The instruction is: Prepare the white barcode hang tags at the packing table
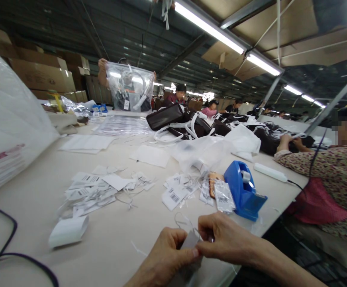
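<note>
Both my hands meet at the near edge of the table. My left hand (165, 255) is closed, pinching a small grey paper tag (190, 240) between thumb and fingers. My right hand (224, 237) is closed too, pinching the top of the same tag, where a thin white string loop (181, 218) rises. Just beyond my hands lie loose white barcode tags (173, 196) and small clear packets (223, 196). A blue tape dispenser (242, 190) stands to the right of them.
More tags and paper strips (86, 191) scatter across the pale table (36, 199). A stack of plastic bags (8, 127) sits left, black handbags (173, 115) farther back. A person in a patterned top (331, 171) works at right; another person holds up a clear bag (130, 87).
</note>
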### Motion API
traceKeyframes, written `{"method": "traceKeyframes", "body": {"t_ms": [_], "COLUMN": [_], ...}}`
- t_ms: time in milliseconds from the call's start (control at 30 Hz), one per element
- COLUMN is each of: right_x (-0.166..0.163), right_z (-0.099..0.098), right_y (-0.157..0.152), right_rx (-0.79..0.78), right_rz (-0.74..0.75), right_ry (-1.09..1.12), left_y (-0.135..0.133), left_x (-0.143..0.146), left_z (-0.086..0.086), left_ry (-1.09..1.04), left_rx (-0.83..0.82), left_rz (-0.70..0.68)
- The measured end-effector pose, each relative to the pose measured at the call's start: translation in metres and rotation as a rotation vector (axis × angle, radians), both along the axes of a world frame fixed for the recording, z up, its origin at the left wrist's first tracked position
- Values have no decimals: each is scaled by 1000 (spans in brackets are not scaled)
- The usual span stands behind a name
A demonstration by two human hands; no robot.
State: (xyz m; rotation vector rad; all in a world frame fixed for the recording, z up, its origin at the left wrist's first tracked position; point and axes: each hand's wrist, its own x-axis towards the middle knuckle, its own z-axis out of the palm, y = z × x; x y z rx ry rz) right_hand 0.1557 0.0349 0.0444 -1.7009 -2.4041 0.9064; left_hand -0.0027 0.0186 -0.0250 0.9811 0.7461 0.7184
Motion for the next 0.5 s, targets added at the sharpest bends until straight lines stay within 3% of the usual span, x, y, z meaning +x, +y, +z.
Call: {"method": "traceKeyframes", "body": {"t_ms": [267,500], "right_x": [0,3], "right_z": [0,-4], "right_y": [-4,-7], "right_rx": [49,82], "right_rz": [9,1], "right_ry": [-44,-67], "left_y": [-3,0], "left_x": [1,5], "left_z": [1,-11], "left_ry": [-43,-75], "left_rx": [-33,-71], "left_rz": [-20,-25]}}
